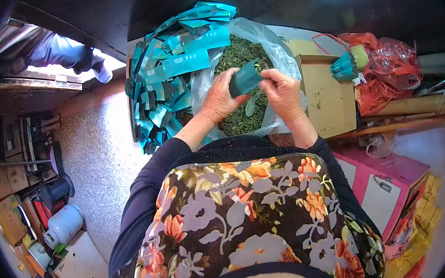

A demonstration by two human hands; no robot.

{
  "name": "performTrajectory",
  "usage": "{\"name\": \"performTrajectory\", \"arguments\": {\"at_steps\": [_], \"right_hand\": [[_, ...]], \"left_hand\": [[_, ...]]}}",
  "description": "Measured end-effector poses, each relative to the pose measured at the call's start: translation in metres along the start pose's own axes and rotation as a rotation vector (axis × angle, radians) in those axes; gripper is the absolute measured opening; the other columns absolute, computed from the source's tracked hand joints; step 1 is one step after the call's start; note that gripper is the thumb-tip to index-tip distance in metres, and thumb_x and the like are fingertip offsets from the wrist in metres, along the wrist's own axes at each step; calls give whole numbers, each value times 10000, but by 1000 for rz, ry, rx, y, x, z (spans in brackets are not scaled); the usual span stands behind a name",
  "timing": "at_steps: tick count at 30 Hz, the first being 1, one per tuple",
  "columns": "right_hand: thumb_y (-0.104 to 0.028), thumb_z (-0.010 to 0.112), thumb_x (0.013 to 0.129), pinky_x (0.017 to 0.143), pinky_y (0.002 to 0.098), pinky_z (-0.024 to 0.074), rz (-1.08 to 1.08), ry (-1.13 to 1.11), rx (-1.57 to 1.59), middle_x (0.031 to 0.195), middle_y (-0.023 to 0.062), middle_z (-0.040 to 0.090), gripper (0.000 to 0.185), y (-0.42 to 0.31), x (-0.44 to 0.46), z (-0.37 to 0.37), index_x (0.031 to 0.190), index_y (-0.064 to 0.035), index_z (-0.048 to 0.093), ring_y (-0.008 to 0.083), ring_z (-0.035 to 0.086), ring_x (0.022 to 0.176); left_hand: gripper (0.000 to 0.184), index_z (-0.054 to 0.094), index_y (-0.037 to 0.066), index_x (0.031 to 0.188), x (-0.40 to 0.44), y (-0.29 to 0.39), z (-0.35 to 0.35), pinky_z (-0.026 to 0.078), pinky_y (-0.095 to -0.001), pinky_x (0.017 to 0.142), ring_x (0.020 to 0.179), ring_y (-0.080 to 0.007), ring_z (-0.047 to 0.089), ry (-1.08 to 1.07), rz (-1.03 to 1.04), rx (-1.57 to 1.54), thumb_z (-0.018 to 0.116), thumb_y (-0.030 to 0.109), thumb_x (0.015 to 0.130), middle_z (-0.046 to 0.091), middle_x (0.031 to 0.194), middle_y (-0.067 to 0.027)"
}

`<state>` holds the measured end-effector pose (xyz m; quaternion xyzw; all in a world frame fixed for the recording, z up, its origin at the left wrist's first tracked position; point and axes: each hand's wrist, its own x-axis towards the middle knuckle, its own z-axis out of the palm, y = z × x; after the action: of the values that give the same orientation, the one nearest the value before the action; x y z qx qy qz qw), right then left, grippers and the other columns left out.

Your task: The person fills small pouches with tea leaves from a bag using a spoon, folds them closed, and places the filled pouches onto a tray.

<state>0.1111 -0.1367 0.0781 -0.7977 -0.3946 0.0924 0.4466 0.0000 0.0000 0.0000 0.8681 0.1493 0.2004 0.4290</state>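
A small teal packet (245, 78) is tilted over a heap of dried green leaves, gripped between the thumb and fingers of my left hand (221, 98). My right hand (285, 96) is closed, its fingertips pressed together at the packet's right edge. Whatever those fingertips hold is hidden. Below both hands the dried leaves (243, 117) fill a clear plastic bag (289, 57) with its mouth spread wide. To the left, a large pile of similar teal packets (172, 75) lies in a box, some overlapping the bag's rim.
At right are an open cardboard box (325, 103), a bundle of teal packets (345, 68) and red plastic bags (390, 69). A pink-and-white cabinet (384, 184) stands lower right. Another person's leg (65, 51) shows upper left. A light-blue gas cylinder (66, 224) stands among clutter lower left.
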Motion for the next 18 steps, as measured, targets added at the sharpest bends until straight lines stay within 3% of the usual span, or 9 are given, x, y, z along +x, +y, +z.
{"name": "performTrajectory", "arguments": {"at_steps": [4,8,12,16,18], "right_hand": [[-7,631,778,561,233,460,83,82,134,659,12,620,87,6,-1,-6,863,-10,648,61,554,598],[-5,607,786,540,204,433,197,146,159,621,-16,581,24,-5,-1,-6,797,4,627,43,521,579],[-6,617,778,521,224,427,97,129,77,607,-8,568,8,-14,-2,-7,775,2,620,45,509,555],[31,623,747,530,209,419,-12,13,78,613,-16,542,211,-24,1,-31,950,-28,630,37,487,561],[60,606,729,540,205,424,-62,-71,112,623,-18,534,316,-13,4,-45,1027,-42,622,31,487,568]], "left_hand": [[784,425,71,1265,-3,2,-2,440,-381,896,1032,-322,545,-69,-93,-157,835,200,608,544,1121,-147],[771,408,55,1255,-3,11,-1,419,-416,916,1073,-344,505,13,59,6,816,182,612,528,1155,-161],[727,412,55,1247,0,9,5,423,-422,907,1041,-359,516,-17,-6,-55,789,152,633,532,1116,-172],[689,408,44,1243,0,2,5,438,-413,891,1039,-365,524,-50,-2,-106,758,123,655,530,1115,-185],[716,398,24,1267,-1,-1,5,506,-329,802,975,-276,582,-95,43,-70,777,121,668,538,1121,-179]]}}
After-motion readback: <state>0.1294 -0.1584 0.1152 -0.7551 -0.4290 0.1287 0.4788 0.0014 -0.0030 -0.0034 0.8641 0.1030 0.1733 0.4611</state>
